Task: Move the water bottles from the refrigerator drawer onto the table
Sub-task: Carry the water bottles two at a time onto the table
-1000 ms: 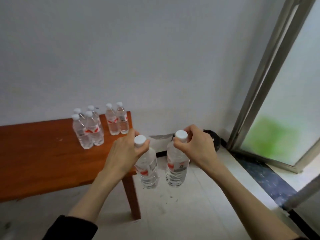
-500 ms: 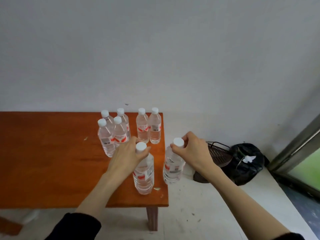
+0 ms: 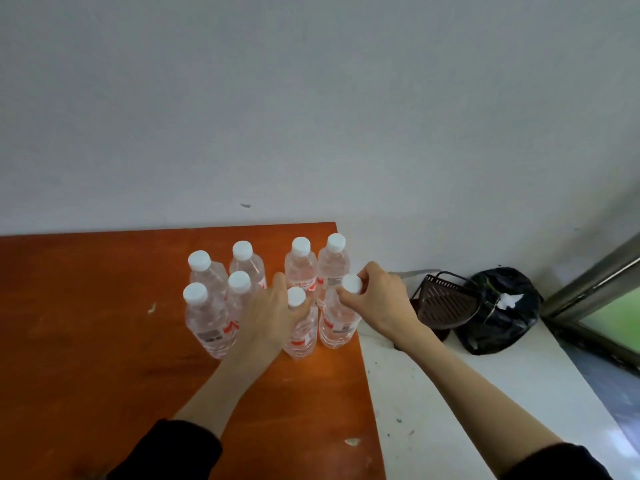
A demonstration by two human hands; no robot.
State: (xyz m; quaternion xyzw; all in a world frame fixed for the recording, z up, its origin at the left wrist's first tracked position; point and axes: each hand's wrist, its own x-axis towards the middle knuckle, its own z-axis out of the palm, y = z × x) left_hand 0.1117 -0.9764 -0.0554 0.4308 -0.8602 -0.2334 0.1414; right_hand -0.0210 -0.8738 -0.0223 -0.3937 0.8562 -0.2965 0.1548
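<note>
Two clear water bottles with white caps and red labels stand near the right edge of the orange wooden table [image 3: 104,358]. My left hand [image 3: 273,313] grips the neck of the left one [image 3: 300,336]. My right hand [image 3: 379,299] holds the cap and neck of the right one [image 3: 337,323], which sits at the table's right edge. Behind and to the left, several more identical bottles [image 3: 207,313] stand upright in a cluster. The refrigerator drawer is out of view.
A white wall rises behind the table. On the pale floor to the right lie a dark dustpan [image 3: 446,303] and a black bag [image 3: 502,310]. A metal door frame [image 3: 595,282] runs along the far right.
Both hands carried their bottles forward over the table and lowered them onto its surface beside the standing cluster. The view turned left and closer to the table.
</note>
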